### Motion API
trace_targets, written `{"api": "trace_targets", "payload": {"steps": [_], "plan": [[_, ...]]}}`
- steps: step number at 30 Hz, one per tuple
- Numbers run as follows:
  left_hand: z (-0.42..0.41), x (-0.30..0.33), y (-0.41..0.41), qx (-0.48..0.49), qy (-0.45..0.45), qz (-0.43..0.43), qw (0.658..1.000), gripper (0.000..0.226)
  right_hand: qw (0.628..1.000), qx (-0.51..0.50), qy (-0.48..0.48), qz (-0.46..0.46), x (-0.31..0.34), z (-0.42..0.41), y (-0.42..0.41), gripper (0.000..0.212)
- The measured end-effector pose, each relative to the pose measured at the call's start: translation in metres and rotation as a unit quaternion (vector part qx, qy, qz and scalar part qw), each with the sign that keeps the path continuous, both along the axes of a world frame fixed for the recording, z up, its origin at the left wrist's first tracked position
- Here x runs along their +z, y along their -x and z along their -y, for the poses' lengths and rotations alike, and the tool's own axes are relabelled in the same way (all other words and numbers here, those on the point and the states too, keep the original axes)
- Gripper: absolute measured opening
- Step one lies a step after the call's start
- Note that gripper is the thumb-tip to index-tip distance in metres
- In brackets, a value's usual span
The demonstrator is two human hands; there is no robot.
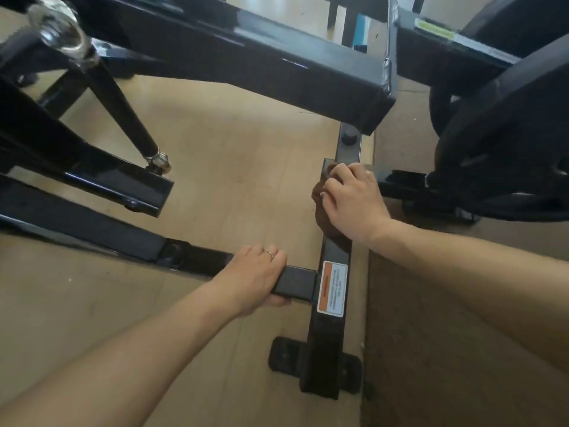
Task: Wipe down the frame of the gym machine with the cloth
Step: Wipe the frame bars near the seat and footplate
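The black gym machine frame lies low on the floor, with a long base bar (pixel 323 343) running away from me and a cross bar (pixel 295 283) joining it from the left. An orange and white warning label (pixel 332 288) sits on the base bar. My right hand (pixel 354 201) holds a dark brown cloth (pixel 326 223) pressed on the base bar, fingers curled over it. My left hand (pixel 255 278) grips the cross bar close to the joint, a ring on one finger.
A thick black beam (pixel 277 60) crosses overhead at the top. A slanted rod with a chrome end (pixel 158 160) stands at the left. Black weight plates (pixel 505 134) sit at the right. The floor is light wood (pixel 234 167), with a brown mat (pixel 446 349) on the right.
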State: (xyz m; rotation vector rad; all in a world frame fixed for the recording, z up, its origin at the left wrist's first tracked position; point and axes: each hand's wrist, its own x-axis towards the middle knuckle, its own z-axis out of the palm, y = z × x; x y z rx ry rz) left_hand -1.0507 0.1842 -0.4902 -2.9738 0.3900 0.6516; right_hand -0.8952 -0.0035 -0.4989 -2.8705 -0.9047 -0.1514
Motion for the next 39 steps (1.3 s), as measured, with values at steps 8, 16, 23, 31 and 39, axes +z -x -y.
{"api": "trace_targets", "payload": {"steps": [8, 16, 23, 31, 39], "plan": [[-0.003, -0.005, 0.004, -0.008, 0.025, 0.024, 0.999, 0.057, 0.992, 0.092, -0.049, -0.077, 0.006, 0.034, 0.164, 0.038], [-0.004, -0.004, 0.003, -0.005, 0.039, 0.023, 0.999, 0.059, 0.996, 0.061, -0.054, -0.018, -0.006, 0.023, 0.066, 0.03], [-0.005, -0.003, 0.002, -0.007, 0.036, 0.007, 0.999, 0.06, 0.998, -0.046, -0.046, -0.017, 0.003, 0.001, 0.071, 0.036], [-0.008, 0.003, 0.005, -0.019, 0.041, -0.005, 0.999, 0.07, 0.991, 0.123, -0.017, -0.046, 0.003, 0.025, 0.227, 0.028], [-0.022, 0.017, 0.028, 0.034, 0.061, 0.057, 0.996, 0.09, 0.988, 0.15, -0.03, 0.001, 0.002, 0.029, 0.127, 0.03]]}}
